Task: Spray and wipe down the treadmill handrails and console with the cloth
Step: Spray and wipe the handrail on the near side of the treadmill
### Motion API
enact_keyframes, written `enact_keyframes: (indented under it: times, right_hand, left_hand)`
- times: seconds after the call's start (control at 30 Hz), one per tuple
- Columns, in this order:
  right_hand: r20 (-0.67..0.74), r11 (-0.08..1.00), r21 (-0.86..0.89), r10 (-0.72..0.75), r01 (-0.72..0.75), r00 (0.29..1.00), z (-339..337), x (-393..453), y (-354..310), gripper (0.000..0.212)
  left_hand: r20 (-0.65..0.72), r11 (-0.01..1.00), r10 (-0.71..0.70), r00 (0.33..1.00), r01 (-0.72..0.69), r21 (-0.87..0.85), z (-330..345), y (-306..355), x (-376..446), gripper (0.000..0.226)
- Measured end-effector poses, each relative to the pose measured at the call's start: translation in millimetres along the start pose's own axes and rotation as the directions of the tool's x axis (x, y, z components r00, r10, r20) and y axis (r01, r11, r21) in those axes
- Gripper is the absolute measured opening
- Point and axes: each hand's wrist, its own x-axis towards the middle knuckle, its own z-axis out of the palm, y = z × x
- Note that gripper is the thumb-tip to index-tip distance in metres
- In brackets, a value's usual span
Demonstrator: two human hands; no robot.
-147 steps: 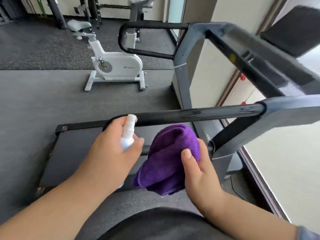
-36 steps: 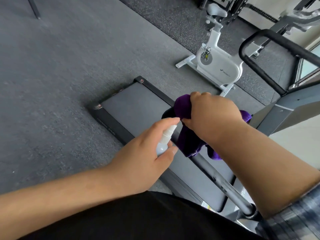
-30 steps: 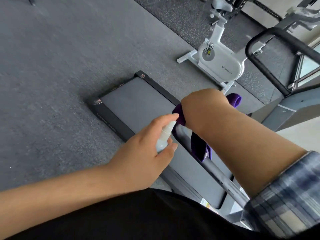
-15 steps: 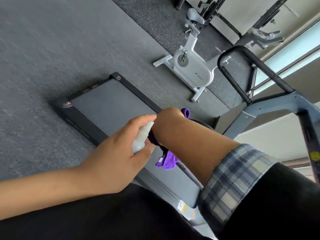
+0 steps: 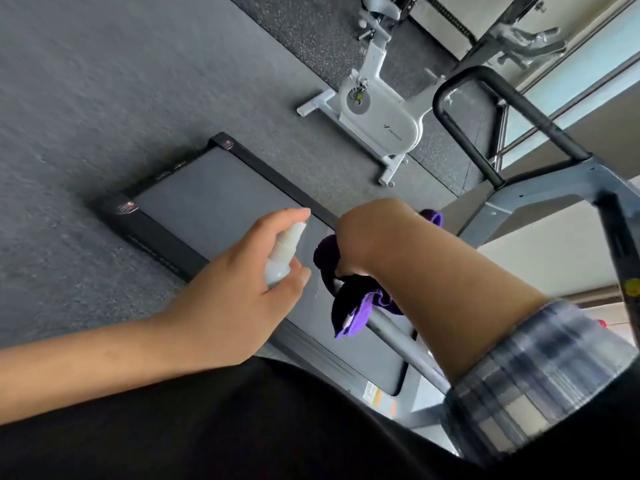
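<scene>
My left hand (image 5: 239, 289) grips a small white spray bottle (image 5: 282, 258), index finger over its nozzle, which points toward the cloth. My right hand (image 5: 367, 233) holds a purple cloth (image 5: 353, 306) wrapped round the near grey handrail (image 5: 401, 348) of the treadmill; its fingers are hidden behind the wrist and cloth. The cloth's loose end hangs below the rail. The far black handrail (image 5: 464, 133) loops at the upper right and joins the grey upright frame (image 5: 540, 192). The treadmill belt (image 5: 214, 199) lies below my hands. The console is out of view.
A white exercise bike (image 5: 377, 112) stands on the dark rubber floor beyond the treadmill. Other gym equipment (image 5: 519, 39) and a window strip sit at the top right. Grey floor (image 5: 104, 81) spreads to the left of the treadmill deck.
My right hand has slid the cloth along the near handrail toward its far end, across my left hand. My left hand keeps the bottle beside it. The view has tilted and turned right.
</scene>
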Motion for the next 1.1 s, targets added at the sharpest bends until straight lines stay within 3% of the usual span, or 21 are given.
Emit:
enact_keyframes:
  times: [0.2, 0.27, 0.3, 0.33, 0.37, 0.4, 0.47, 0.57, 0.67, 0.8, 0.93, 1.03, 1.1]
  right_hand:
    - [0.223, 0.907, -0.340, -0.179, 0.248, 0.958, 23, 50, -49, 0.025]
    - [0.132, 0.883, -0.219, -0.394, 0.414, 0.910, 42, 78, -57, 0.072]
    - [0.098, 0.860, -0.203, -0.459, 0.469, 0.883, 44, 83, -57, 0.077]
    - [0.139, 0.819, -0.347, -0.438, 0.458, 0.888, 37, 66, -57, 0.056]
    - [0.146, 0.850, -0.356, -0.359, 0.388, 0.922, 33, 57, -55, 0.024]
    - [0.181, 0.905, -0.304, -0.252, 0.298, 0.951, 27, 47, -52, 0.014]
    - [0.242, 0.935, -0.262, -0.176, 0.239, 0.954, 21, 38, -47, 0.024]
    - [0.143, 0.992, -0.032, -0.120, 0.126, 0.982, 15, 28, -32, 0.010]
    - [-0.051, 0.989, 0.133, -0.059, 0.065, 0.997, 8, -4, -3, 0.015]
    - [-0.276, 0.954, 0.300, 0.096, -0.009, 0.956, 32, -39, 32, 0.035]
    - [-0.316, 0.816, 0.577, 0.269, -0.041, 0.910, 62, -68, 47, 0.056]
    - [-0.321, 0.753, 0.654, 0.362, -0.071, 0.875, 89, -83, 56, 0.077]
    - [-0.317, 0.721, 0.686, 0.418, -0.098, 0.852, 108, -92, 64, 0.079]
  left_hand:
    - [0.015, 1.000, 0.018, 1.000, -0.019, 0.007, 5, 4, 1, 0.057]
    - [0.007, 1.000, 0.025, 1.000, -0.025, 0.018, 6, 5, 0, 0.058]
    - [0.005, 0.999, 0.028, 1.000, -0.029, 0.023, 6, 5, 0, 0.059]
    - [0.004, 0.999, 0.035, 0.999, -0.035, 0.028, 7, 6, 1, 0.059]
    - [0.005, 0.999, 0.039, 0.999, -0.039, 0.031, 7, 6, 1, 0.059]
    - [0.012, 0.999, 0.041, 0.999, -0.041, 0.027, 7, 7, 1, 0.059]
    - [0.029, 0.999, 0.044, 0.999, -0.045, 0.018, 8, 8, 1, 0.058]
    - [0.049, 0.998, 0.054, 0.997, -0.055, 0.023, 10, 13, 3, 0.056]
    - [0.085, 0.997, 0.068, 0.994, -0.070, 0.033, 13, 18, 7, 0.056]
    - [0.116, 0.993, 0.095, 0.989, -0.102, 0.059, 22, 28, 14, 0.052]
    - [0.168, 0.987, 0.121, 0.978, -0.136, 0.081, 36, 38, 22, 0.052]
    - [0.216, 0.976, 0.181, 0.960, -0.202, 0.082, 48, 47, 25, 0.055]
    - [0.241, 0.971, 0.201, 0.950, -0.226, 0.081, 57, 51, 27, 0.056]
